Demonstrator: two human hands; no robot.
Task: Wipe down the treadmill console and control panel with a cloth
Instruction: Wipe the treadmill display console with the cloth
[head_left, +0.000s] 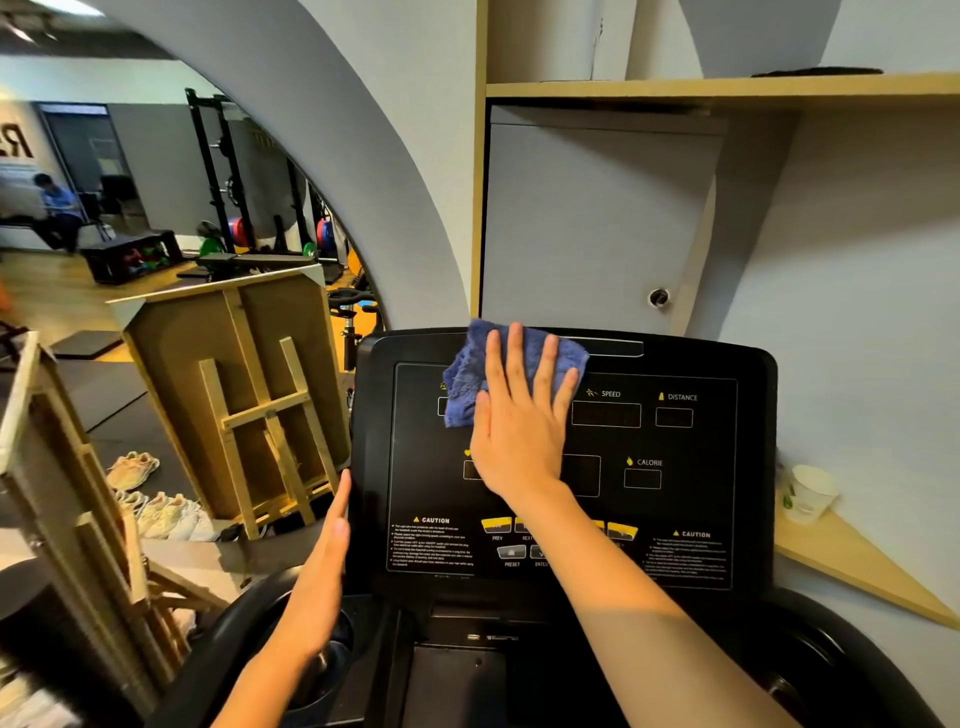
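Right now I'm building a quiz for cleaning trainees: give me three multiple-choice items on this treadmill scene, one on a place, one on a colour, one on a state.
1. Where is the cloth pressed?
A. the upper part of the console panel
B. the yellow buttons
C. the wooden shelf

2. What colour is the cloth?
A. white
B. blue
C. red

3. How is the right hand placed?
A. clenched in a fist
B. lifted off the console
C. flat, fingers spread over the cloth

Answers:
1 A, the cloth lies near the panel's top edge, left of the SPEED label.
2 B, blue fabric shows around the hand.
3 C, the palm lies open on the cloth, while the left hand rests against the console's left side.
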